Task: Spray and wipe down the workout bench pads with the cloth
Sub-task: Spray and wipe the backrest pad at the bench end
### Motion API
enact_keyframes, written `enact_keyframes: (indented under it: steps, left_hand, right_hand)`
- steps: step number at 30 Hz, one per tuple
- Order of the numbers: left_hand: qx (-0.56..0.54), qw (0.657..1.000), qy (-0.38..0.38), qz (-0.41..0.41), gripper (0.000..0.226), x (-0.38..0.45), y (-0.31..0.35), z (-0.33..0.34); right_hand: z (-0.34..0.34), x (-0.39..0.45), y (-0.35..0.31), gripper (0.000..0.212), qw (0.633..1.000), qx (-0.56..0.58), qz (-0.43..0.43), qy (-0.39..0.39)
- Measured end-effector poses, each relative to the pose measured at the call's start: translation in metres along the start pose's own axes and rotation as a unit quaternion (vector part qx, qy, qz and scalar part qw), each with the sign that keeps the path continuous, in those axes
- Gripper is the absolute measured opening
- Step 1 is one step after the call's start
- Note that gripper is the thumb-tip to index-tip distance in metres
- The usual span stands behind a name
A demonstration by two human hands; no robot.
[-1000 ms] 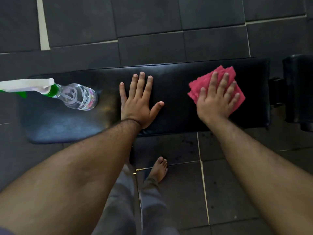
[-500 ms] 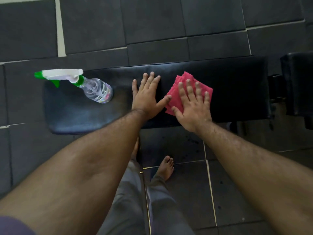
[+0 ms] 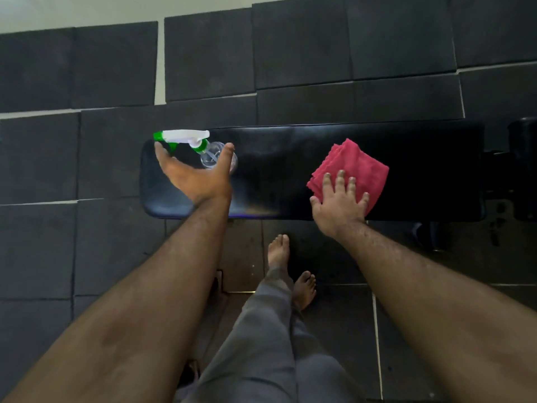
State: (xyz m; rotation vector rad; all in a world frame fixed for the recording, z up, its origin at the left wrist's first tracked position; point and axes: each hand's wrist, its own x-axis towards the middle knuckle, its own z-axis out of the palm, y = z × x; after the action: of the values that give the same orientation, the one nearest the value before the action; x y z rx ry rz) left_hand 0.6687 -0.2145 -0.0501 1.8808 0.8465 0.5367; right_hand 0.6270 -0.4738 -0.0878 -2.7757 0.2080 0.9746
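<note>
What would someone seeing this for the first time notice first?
Probably the pink cloth, bright against the black bench pad, pressed flat under the right hand. Next, the clear spray bottle with its white and green trigger at the pad's left end, where the open left hand reaches around it.

1. One spray bottle (image 3: 203, 148), clear with a white and green trigger head, lying on the desk (image 3: 290, 158).
2. One red cloth (image 3: 356, 167), folded.
3. Two hands: one left hand (image 3: 197, 175), spread wide beside the bottle, and one right hand (image 3: 341, 203), flat on the cloth.
4. One long black desk pad fully in view, plus part of a second pad (image 3: 523, 146) at the right edge.
5. Two bare feet (image 3: 290, 266) on the floor tiles.
</note>
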Motion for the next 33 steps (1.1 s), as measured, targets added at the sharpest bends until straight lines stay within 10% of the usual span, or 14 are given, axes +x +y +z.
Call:
enact_keyframes:
  steps: [7,11,15,22,28,33]
  left_hand:
    - [-0.109,0.993,0.029,0.023,0.091,0.012,0.017,0.034]
    - [-0.007,0.990,-0.109,0.093,0.076,0.006,0.029,0.039]
    - [0.072,0.890,-0.332,0.304,0.045,-0.016,0.051,0.073]
    - [0.161,0.730,-0.601,0.283,0.034,-0.116,0.134,0.173]
    - [0.219,0.674,-0.638,0.302,0.043,-0.217,0.179,0.269]
    - [0.265,0.649,-0.648,0.298,0.043,-0.298,0.207,0.346]
  right_hand:
    - [0.008,0.000,0.010,0.077,0.999,-0.034,-0.021,0.033]
    - [0.002,-0.003,0.030,0.082,0.998,-0.020,-0.062,0.024]
    - [-0.010,-0.007,0.054,0.080,0.994,0.016,-0.108,0.013]
    - [-0.038,-0.015,0.134,0.049,0.962,0.182,-0.142,0.148]
    - [-0.061,-0.002,0.286,0.036,0.940,0.192,0.012,0.283]
    - [-0.079,0.006,0.424,0.066,0.941,0.160,0.192,0.226]
